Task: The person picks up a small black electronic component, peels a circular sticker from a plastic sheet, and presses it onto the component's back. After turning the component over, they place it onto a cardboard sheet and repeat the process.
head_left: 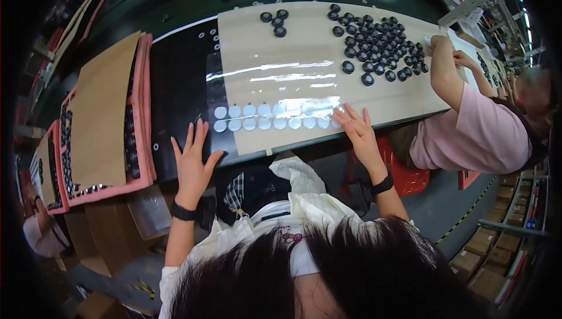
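A clear plastic sheet (275, 85) lies flat on the table, glare streaking its surface. Along its near part run two rows of round pale-blue discs (249, 123). My left hand (196, 164) is by the sheet's near left corner, over the black table edge, fingers spread and holding nothing. At the right end of the disc rows, my right hand (360, 134) rests with fingertips on or just above the sheet. Its fingers are stretched out; whether the tips press the sheet I cannot tell. Past the sheet's right side lies a heap of round black parts (374, 44).
Brown cardboard (105, 108) covers pink foam trays (143, 114) of black parts at left. A few black parts (280, 20) and small white rings (215, 39) lie farther back. A co-worker in a pink shirt (468, 131) works at right, beside a red stool (407, 172).
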The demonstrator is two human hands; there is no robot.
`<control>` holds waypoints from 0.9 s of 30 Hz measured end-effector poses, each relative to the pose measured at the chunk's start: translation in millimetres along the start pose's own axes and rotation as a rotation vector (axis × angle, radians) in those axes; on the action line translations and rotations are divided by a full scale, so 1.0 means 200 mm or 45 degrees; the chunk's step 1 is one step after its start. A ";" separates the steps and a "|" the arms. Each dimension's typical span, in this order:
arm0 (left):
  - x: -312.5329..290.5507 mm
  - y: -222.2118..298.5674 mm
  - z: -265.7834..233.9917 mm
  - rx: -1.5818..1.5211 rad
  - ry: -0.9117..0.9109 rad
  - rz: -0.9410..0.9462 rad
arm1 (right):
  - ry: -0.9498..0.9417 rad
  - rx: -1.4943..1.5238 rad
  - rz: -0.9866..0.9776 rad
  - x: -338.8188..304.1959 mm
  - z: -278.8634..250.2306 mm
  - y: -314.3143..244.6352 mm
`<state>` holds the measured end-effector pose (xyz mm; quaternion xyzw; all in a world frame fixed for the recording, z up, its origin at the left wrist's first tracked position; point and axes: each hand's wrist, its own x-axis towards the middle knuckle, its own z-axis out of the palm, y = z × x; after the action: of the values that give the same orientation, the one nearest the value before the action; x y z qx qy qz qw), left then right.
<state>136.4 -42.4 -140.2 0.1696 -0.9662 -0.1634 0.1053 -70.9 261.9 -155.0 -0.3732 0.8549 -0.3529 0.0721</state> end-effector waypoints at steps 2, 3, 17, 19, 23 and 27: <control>0.03 0.01 0.01 -0.082 0.009 -0.023 | -0.020 0.483 -0.017 0.00 -0.03 0.03; 0.04 0.01 0.02 -0.289 0.100 -0.071 | -0.012 0.482 -0.016 0.00 -0.03 0.01; 0.20 0.15 -0.24 -1.273 0.481 -0.326 | 0.223 0.900 0.210 0.23 -0.12 -0.27; 0.13 0.05 -0.15 -1.177 0.311 -0.463 | 0.150 0.844 0.306 0.23 -0.12 -0.25; -0.01 -0.14 -0.07 -1.024 0.100 -0.656 | 0.285 -0.219 -0.096 0.28 -0.19 -0.06; -0.03 -0.24 -0.09 -0.989 0.036 -0.758 | 0.169 -0.759 0.053 0.41 -0.37 0.29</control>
<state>160.4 -88.0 -140.7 0.3890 -0.7418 -0.5323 0.1225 -192.7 273.3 -125.8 -0.3366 0.9311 -0.1087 -0.0893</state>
